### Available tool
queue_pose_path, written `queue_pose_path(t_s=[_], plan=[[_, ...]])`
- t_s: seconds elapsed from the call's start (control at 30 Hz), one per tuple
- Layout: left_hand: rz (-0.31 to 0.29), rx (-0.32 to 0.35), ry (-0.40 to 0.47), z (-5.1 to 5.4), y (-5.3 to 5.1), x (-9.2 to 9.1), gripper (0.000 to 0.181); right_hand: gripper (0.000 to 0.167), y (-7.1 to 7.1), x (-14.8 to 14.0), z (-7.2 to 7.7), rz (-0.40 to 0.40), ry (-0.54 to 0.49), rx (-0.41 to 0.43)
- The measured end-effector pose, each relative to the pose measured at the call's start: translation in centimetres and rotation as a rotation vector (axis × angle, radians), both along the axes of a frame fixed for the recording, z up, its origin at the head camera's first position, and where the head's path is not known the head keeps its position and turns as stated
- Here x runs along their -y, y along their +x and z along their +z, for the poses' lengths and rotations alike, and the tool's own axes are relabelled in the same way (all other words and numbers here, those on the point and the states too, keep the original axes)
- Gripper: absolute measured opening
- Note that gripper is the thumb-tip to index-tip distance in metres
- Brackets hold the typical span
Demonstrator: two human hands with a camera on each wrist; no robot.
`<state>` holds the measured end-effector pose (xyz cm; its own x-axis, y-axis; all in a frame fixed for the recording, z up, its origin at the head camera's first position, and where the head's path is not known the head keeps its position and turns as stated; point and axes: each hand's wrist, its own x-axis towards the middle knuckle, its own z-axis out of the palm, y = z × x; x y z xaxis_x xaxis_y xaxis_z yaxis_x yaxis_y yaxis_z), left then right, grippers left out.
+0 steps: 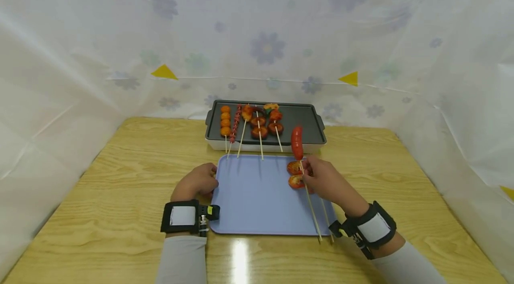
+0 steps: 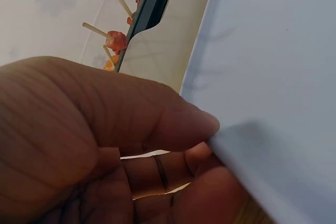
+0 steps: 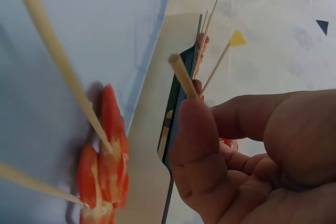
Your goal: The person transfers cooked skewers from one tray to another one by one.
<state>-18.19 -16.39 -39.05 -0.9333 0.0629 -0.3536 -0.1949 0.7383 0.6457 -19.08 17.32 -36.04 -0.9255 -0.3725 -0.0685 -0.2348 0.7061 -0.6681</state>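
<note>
My left hand (image 1: pixel 198 181) grips the left edge of a pale blue tray (image 1: pixel 257 203); in the left wrist view the thumb (image 2: pixel 178 124) lies at its rim with curled fingers below. Over the tray's right side, my right hand (image 1: pixel 327 181) pinches the wooden stick (image 3: pixel 184 77) of a red sausage skewer. The sausage (image 1: pixel 297 142) points toward the grill pan, above the tray's far edge. Red tomato-like slices (image 1: pixel 296 181) on sticks lie on the tray beneath the right hand, which partly hides them. Their sticks reach past the near edge.
Behind the tray stands a dark grill pan (image 1: pixel 301 116) on a white base. Several skewers lie on its left and middle: orange balls (image 1: pixel 225 121), thin red pieces (image 1: pixel 235 125), brown round slices (image 1: pixel 259 132). Their sticks overhang the front. Floral sheeting (image 1: pixel 267 29) surrounds the wooden table (image 1: pixel 132 185).
</note>
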Motion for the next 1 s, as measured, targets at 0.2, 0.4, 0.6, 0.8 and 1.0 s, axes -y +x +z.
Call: queue_pose_path(t_s=[0.2, 0.4, 0.6, 0.8, 1.0], plan=[[-0.024, -0.023, -0.005, 0.2, 0.3, 0.1, 0.05, 0.013, 0.9, 0.4, -1.2, 0.02, -0.012, 0.062], [-0.011, -0.01, -0.008, -0.1, 0.1, 0.2, 0.051, 0.011, 1.2, 1.1, -2.2, 0.041, 0.029, 0.045], [-0.016, -0.013, -0.006, -0.2, -0.1, 0.2, 0.051, 0.009, 1.4, 1.5, -2.6, 0.053, 0.056, 0.027], [-0.017, -0.014, -0.01, -0.1, -0.1, 0.1, 0.051, 0.009, 1.7, 1.8, -2.5, 0.046, 0.063, 0.067], [-0.016, -0.006, -0.015, 0.0, -0.1, 0.1, 0.051, 0.008, 1.7, 1.9, -2.7, 0.053, 0.118, 0.092]])
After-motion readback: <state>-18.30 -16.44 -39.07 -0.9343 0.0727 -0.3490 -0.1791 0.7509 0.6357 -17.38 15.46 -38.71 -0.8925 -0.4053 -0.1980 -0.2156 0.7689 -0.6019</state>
